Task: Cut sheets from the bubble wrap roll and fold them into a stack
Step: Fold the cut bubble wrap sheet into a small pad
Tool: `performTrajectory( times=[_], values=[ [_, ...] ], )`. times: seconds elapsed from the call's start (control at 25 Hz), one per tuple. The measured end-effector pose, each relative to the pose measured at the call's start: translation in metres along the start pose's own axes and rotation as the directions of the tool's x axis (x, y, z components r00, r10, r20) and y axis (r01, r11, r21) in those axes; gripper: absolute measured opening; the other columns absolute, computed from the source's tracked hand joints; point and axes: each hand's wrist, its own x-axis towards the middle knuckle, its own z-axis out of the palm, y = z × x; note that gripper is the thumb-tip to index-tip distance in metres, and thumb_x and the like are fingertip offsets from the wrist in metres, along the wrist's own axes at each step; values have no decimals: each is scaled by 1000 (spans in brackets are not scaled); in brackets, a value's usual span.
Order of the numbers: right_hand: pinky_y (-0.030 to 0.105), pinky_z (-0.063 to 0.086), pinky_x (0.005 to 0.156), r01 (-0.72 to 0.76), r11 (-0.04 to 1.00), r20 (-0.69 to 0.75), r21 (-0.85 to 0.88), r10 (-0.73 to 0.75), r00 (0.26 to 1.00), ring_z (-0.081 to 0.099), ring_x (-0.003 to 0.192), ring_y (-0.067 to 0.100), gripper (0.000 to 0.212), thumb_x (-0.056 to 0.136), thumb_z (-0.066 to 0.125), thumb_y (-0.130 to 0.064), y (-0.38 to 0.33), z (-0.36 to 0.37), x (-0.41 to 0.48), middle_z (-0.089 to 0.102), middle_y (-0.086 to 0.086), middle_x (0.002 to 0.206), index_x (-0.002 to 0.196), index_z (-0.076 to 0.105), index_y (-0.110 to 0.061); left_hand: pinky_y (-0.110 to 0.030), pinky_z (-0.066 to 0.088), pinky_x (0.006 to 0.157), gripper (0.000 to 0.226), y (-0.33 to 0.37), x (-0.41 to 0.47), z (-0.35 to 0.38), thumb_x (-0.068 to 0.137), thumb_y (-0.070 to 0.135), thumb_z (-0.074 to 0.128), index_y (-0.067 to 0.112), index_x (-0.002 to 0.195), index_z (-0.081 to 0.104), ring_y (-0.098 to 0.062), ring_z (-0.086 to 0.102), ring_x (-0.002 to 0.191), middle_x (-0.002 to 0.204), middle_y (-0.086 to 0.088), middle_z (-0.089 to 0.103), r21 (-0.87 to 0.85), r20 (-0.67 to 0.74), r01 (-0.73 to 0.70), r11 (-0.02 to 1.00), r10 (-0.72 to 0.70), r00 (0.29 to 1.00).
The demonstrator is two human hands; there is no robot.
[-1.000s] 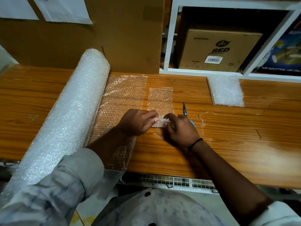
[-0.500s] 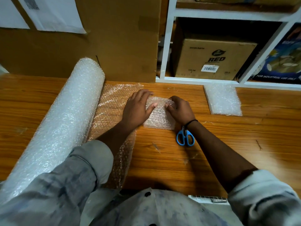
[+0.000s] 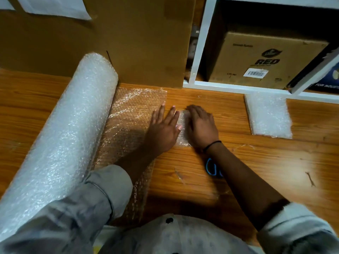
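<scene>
A big bubble wrap roll [image 3: 60, 140] lies along the left of the wooden table [image 3: 266, 162], its loose end [image 3: 128, 125] spread flat beside it. At mid-table a small folded bubble wrap piece [image 3: 182, 129] lies under both hands. My left hand [image 3: 163, 129] rests flat, fingers spread, on its left edge. My right hand [image 3: 200, 125] presses palm down on its right part and hides most of it. Blue-handled scissors [image 3: 212, 167] lie on the table, partly under my right forearm. A stack of folded sheets [image 3: 268, 116] sits at the back right.
A large cardboard box [image 3: 143, 43] stands against the back of the table behind the roll. To its right a white shelf frame [image 3: 201, 43] holds a carton marked RED [image 3: 264, 57]. Bare wood stretches to the right of my right arm.
Both hands slid together over the folded piece and now press it flat, so it looks narrower. The view shifted closer; the scissors now sit partly under my right forearm.
</scene>
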Motion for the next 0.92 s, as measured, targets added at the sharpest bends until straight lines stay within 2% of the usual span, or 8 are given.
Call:
performTrajectory(
  times=[0.12, 0.2, 0.36, 0.48, 0.6, 0.72, 0.84, 0.92],
  values=[
    [50, 14, 127, 77, 996, 224, -46, -64, 973, 21, 156, 32, 61, 102, 45, -22, 1, 16, -11, 27, 16, 167, 159, 31, -3, -63, 7, 124, 68, -2, 0, 8, 105, 50, 16, 14, 162, 29, -44, 7, 157, 170, -6, 22, 23, 47, 10, 1000, -12, 999],
    [50, 9, 128, 88, 994, 258, -61, -70, 964, 15, 158, 33, 61, 105, 38, -24, 7, 26, -13, 20, 16, 169, 161, 26, -4, -65, 6, 124, 70, -1, 1, 8, 105, 51, 15, 12, 161, 29, -46, 8, 156, 170, -7, 22, 32, 48, 12, 999, -13, 999],
    [54, 12, 127, 85, 996, 195, -29, -78, 978, 23, 155, 35, 58, 104, 37, -28, 11, 19, 0, 31, 17, 166, 157, 36, -5, -62, -4, 124, 75, 0, 4, 3, 103, 57, 7, 15, 164, 19, -42, -5, 157, 173, -5, 10, 5, 68, 47, 999, -47, 997],
    [54, 18, 124, 52, 997, 187, -51, -42, 982, 37, 147, 34, 53, 102, 46, -29, 9, 3, 24, 46, 14, 156, 152, 42, -12, -64, 0, 124, 75, 2, -2, -2, 101, 57, 18, 14, 163, 24, -43, 0, 157, 171, -9, 15, -40, 23, 108, 993, -107, 994],
    [51, 31, 110, 50, 990, 266, -135, -12, 964, 47, 131, 35, 45, 99, 51, -34, 6, -8, 40, 55, 12, 139, 141, 52, -18, -66, 3, 123, 76, 4, -13, -6, 100, 58, 26, 13, 161, 31, -46, 6, 156, 169, -12, 22, -31, 0, 133, 991, -133, 991],
    [49, 38, 101, 15, 993, 285, -118, 19, 958, 53, 120, 35, 29, 98, 53, -33, 4, -13, 42, 60, 13, 123, 118, 66, -17, -64, -1, 122, 82, 6, -27, -14, 95, 64, 22, 15, 160, 31, -46, 4, 156, 170, -13, 21, -38, 18, 221, 974, -221, 975],
    [41, 51, 86, -73, 994, 229, 76, 54, 972, 62, 103, 35, 18, 95, 59, -26, 10, -13, 31, 65, 14, 109, 100, 71, -14, -61, -1, 123, 85, 14, -41, -17, 92, 68, 21, 17, 159, 34, -47, 6, 155, 169, -14, 21, -62, 22, 318, 946, -317, 948],
    [34, 47, 76, -138, 966, 168, 218, 102, 980, 64, 97, 36, 14, 91, 63, -22, 17, -17, 24, 70, 16, 102, 94, 73, -12, -62, 4, 123, 84, 22, -47, -19, 92, 68, 26, 18, 158, 36, -48, 10, 155, 169, -14, 23, -85, 14, 371, 925, -371, 928]
  ],
)
